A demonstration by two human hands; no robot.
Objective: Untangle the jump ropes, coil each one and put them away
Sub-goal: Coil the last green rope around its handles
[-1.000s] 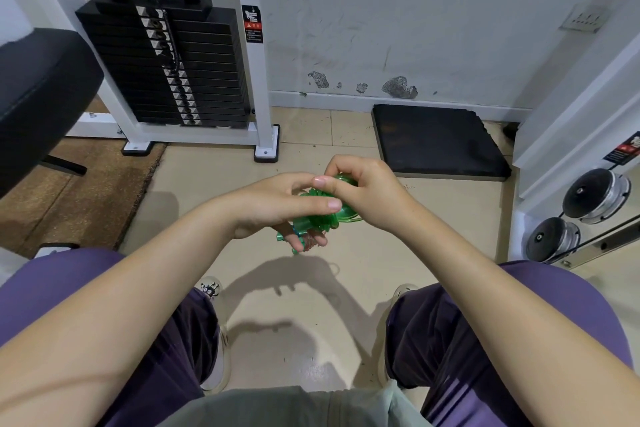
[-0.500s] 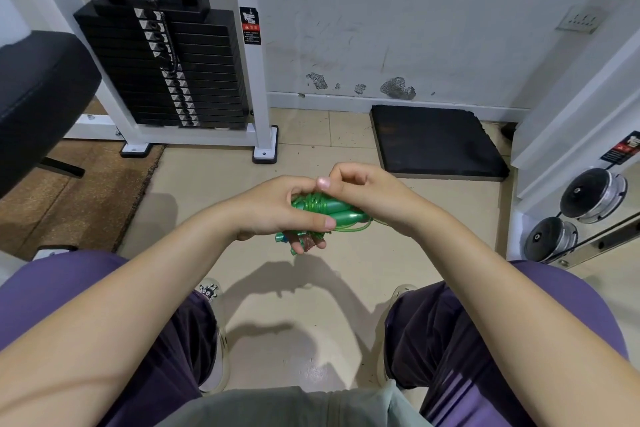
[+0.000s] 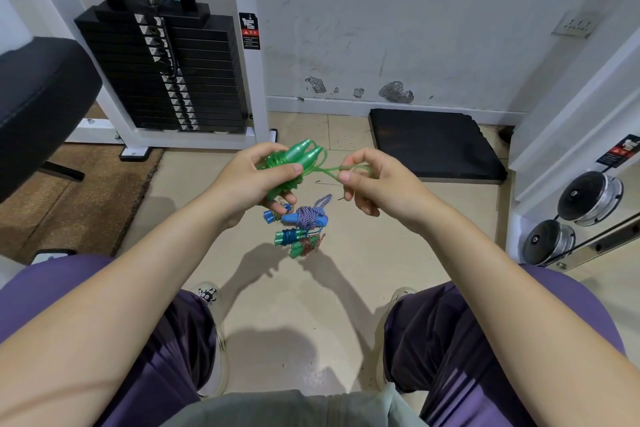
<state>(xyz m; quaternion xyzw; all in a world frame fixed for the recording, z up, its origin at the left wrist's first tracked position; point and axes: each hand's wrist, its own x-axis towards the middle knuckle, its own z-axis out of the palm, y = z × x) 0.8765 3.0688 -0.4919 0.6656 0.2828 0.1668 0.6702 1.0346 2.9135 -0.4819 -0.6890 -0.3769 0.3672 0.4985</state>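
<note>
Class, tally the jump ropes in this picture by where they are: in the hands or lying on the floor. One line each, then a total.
In the hands, green jump rope: 1
On the floor, coiled bundles: 3
Total: 4

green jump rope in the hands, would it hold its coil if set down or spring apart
The green jump rope probably springs loose: its thin, glossy cord already bows out in a stiff loop toward the right hand. Its smooth, tapered handles look light, and might roll. The left hand grips the bundle.
</note>
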